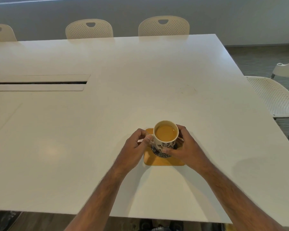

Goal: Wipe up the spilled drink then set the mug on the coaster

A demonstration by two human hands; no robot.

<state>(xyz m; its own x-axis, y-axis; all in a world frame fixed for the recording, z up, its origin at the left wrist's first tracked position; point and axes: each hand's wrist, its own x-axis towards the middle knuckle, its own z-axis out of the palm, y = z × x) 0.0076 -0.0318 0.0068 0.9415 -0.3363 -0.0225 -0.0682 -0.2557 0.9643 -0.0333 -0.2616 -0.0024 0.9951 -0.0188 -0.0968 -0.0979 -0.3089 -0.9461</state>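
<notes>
We saw a wide white bench (107,114) with a long slot (40,83) at its left. An orange square mat (163,161) lay directly on it near the front edge, and a faint ring mark (188,89) showed farther back.

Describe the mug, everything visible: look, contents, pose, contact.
The mug looks like cream ceramic with a band of dark leaf-like marks low on its wall. It stands upright, nearly full of tan, milky liquid. Its handle points left and is pinched by the left hand; the right hand cups the opposite side. Below it lies a round black-and-white woven coaster on a square yellow-brown mat. Whether the base rests on the coaster or hovers just above it cannot be told.
</notes>
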